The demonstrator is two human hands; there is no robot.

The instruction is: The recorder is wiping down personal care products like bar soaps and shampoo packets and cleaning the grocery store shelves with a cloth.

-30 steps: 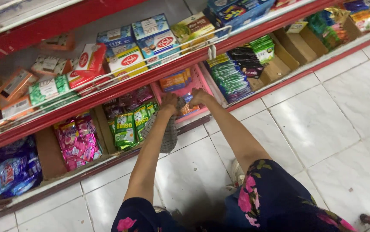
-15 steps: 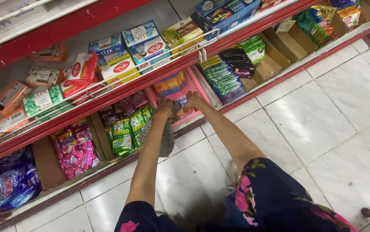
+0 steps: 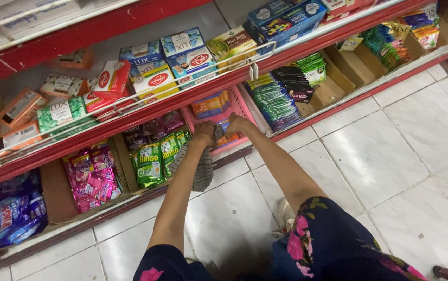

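I'm gripping a checked cloth [image 3: 201, 165] in my left hand [image 3: 205, 132], fingers closed around it; it's hanging down by the green packets [image 3: 156, 158]. My right hand [image 3: 237, 125] is reaching into the pink basket [image 3: 241, 106] on the bottom shelf; can't tell if it's open or closed.

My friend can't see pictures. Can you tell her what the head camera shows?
A person's left hand, holding a checked cloth, and right hand reach into a pink basket on a low red shop shelf. Green packets sit beside it, above a white tiled floor.
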